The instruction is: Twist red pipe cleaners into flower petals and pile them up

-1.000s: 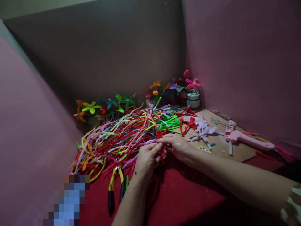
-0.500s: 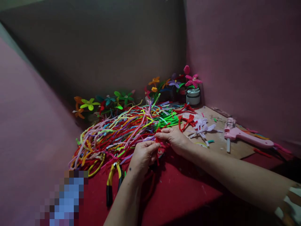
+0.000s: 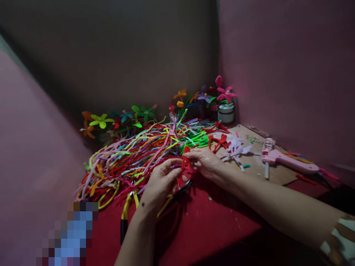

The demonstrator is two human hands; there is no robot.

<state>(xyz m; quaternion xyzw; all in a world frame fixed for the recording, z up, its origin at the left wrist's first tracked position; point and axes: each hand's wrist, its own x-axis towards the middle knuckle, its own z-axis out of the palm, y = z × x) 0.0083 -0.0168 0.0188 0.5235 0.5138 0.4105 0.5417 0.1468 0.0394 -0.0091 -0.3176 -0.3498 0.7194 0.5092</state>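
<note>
Red fuzzy stem, bent into a narrow loop [image 3: 188,149], sits between the two hands above the middle of the desk [image 3: 210,225]. The right hand [image 3: 206,162] pinches it between thumb and fingertips. The left hand [image 3: 163,179] has its forefinger and thumb slightly apart at the loop's lower left; whether they grip it, I cannot tell.

Dark marks on the head of the pink glue gun [image 3: 291,161] are too small to read. The glue gun lies toward the desk's right edge, partly over a brown board [image 3: 256,170]. On the board, nearer the hands, lie white fuzzy stems [image 3: 236,149] and red looped pieces [image 3: 220,142].

Heaped multicoloured stems [image 3: 133,155] fill the space beyond the left hand, with green stems [image 3: 198,139] at their right side. The left forearm partly covers the yellow-and-black pliers [image 3: 126,214].

At the far right corner stands a pale lidded container [image 3: 226,113]; its contents are hidden. A pink flower [image 3: 226,94] rises just above it, and more fuzzy flowers [image 3: 102,121] line the back.
</note>
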